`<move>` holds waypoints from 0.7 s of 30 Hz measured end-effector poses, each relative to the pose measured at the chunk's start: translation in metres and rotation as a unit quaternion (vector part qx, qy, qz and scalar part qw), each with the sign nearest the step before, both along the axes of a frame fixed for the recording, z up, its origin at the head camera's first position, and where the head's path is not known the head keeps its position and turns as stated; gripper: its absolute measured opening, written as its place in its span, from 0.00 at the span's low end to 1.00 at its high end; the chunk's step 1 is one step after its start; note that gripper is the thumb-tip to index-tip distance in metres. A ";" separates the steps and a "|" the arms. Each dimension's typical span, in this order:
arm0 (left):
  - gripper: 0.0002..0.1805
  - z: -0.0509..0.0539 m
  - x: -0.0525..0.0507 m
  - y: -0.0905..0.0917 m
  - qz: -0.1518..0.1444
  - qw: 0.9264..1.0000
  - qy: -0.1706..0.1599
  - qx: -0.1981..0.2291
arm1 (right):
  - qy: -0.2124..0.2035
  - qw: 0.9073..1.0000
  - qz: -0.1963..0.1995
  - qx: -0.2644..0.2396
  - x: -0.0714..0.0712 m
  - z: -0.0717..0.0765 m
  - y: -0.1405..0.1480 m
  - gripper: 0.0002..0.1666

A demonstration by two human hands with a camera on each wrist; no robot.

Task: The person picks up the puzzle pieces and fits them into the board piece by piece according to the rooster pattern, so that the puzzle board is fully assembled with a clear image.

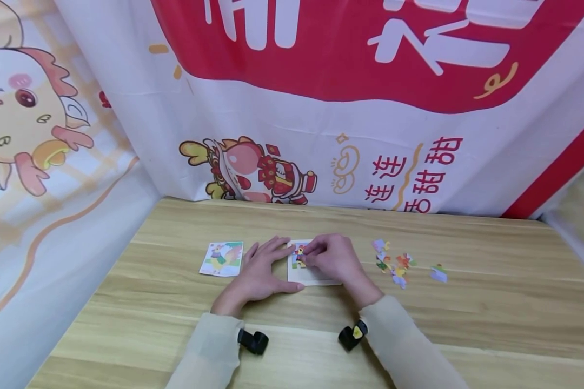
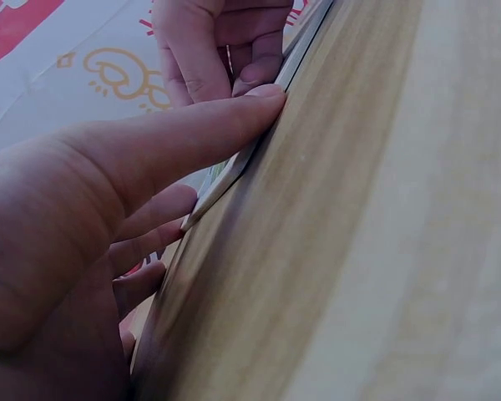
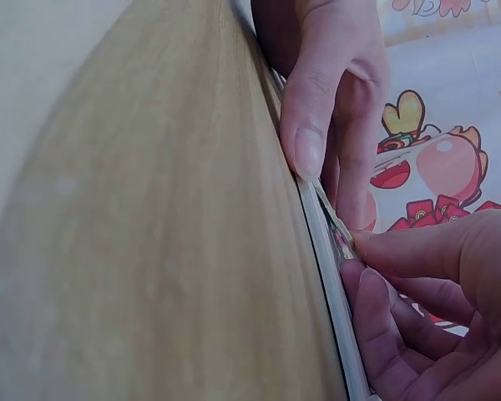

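A white puzzle board (image 1: pixel 316 278) lies on the table between the hands, with colourful joined pieces on its left part. My left hand (image 1: pixel 263 273) rests at the board's left side, its fingers extended. Its thumb touches the near edge, as the left wrist view also shows. Over the board, my right hand (image 1: pixel 332 256) pinches a small thin puzzle piece (image 3: pixel 344 240) between thumb and index finger. That piece sits low against the board's surface; its picture is mostly hidden by the fingers. Left of the board lies a square picture card (image 1: pixel 222 259) with a cartoon animal.
Loose puzzle pieces (image 1: pixel 399 267) lie in a small heap to the right of the right hand. Slightly apart, farther right, is another bit of puzzle (image 1: pixel 438 273). A printed cloth (image 1: pixel 340 119) hangs behind the wooden table (image 1: pixel 496 292), and another covers the left side.
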State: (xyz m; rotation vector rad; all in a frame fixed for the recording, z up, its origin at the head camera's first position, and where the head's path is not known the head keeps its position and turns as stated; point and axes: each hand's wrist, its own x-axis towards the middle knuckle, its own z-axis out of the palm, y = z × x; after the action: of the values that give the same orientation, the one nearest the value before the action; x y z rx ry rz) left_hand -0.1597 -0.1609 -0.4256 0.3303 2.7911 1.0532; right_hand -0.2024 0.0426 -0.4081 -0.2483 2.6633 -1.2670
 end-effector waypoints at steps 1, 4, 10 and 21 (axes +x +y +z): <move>0.50 0.000 0.000 0.000 -0.001 1.000 0.000 0.000 | 0.000 1.000 -0.002 0.001 0.000 0.000 0.000 0.03; 0.50 0.001 0.001 0.000 -0.003 1.000 0.001 -0.001 | 0.005 1.000 -0.006 0.010 0.001 -0.001 -0.001 0.03; 0.50 0.001 0.001 0.000 -0.002 1.000 0.000 -0.001 | 0.013 1.000 -0.008 0.017 0.002 0.000 -0.003 0.03; 0.51 0.000 0.002 0.000 -0.004 1.000 0.000 0.001 | 0.032 0.999 -0.011 0.031 0.003 0.001 -0.007 0.05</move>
State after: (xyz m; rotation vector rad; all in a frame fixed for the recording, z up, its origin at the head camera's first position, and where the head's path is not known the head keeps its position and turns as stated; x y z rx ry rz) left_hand -0.1580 -0.1608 -0.4254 0.3411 2.7867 1.0534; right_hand -0.1996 0.0355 -0.4073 -0.2552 2.7615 -1.1990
